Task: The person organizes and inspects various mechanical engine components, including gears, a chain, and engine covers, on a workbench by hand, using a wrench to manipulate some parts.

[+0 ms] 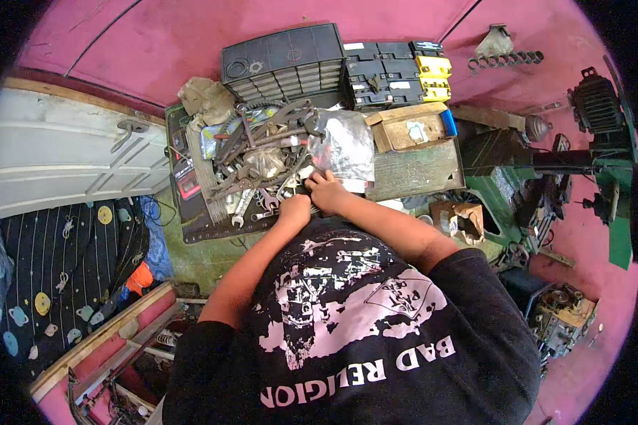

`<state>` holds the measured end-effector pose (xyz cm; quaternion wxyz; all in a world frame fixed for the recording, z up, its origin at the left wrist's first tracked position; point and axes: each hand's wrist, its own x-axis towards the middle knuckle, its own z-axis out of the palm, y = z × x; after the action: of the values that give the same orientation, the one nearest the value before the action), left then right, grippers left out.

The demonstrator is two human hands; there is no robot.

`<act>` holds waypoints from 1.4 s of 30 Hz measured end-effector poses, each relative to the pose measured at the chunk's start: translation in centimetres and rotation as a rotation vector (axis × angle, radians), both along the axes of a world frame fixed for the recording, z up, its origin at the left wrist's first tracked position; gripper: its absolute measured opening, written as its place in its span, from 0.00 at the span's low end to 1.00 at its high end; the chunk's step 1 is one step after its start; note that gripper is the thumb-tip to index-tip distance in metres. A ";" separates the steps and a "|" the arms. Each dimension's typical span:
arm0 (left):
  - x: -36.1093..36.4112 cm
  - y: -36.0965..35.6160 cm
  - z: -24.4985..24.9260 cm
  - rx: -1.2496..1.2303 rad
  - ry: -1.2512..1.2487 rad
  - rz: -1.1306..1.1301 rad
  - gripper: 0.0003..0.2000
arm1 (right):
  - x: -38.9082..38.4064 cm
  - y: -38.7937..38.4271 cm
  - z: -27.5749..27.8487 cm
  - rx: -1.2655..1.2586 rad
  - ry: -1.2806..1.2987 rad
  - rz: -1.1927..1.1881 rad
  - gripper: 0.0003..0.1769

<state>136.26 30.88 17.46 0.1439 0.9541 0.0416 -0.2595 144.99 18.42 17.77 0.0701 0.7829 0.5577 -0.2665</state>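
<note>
My left hand (pixel 295 210) is closed at the front edge of the workbench (pixel 415 170), beside a heap of metal tools and parts (pixel 259 149). What its fingers hold, if anything, is hidden. Just to its right and a little farther in, my right hand (pixel 325 190) reaches palm down with its fingers apart. Those fingertips are at the lower left edge of a clear plastic bag (pixel 347 149). To the left of my hands lie several wrenches, with one open-end wrench (pixel 243 205) plainly visible.
Behind the heap stand a black drawer cabinet (pixel 283 57) and stacked black and yellow bins (pixel 397 74). An open cardboard box (pixel 407 131) sits right of the bag. Green machinery (pixel 500 191) rises at the right, a white door (pixel 85 142) at the left.
</note>
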 end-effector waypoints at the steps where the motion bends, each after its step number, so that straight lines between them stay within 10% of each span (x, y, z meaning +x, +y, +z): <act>1: 0.1 0.0 0.0 -0.004 0.003 0.003 0.11 | -0.2 -0.1 0.1 -0.042 0.000 -0.012 0.18; 42: 1.6 1.1 2.2 0.063 0.169 -0.118 0.11 | -1.1 -0.2 0.3 0.009 0.020 -0.211 0.23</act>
<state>137.89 31.93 19.68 0.0943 0.9337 0.0055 -0.3455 143.92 18.24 18.03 0.0325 0.8349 0.4738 -0.2780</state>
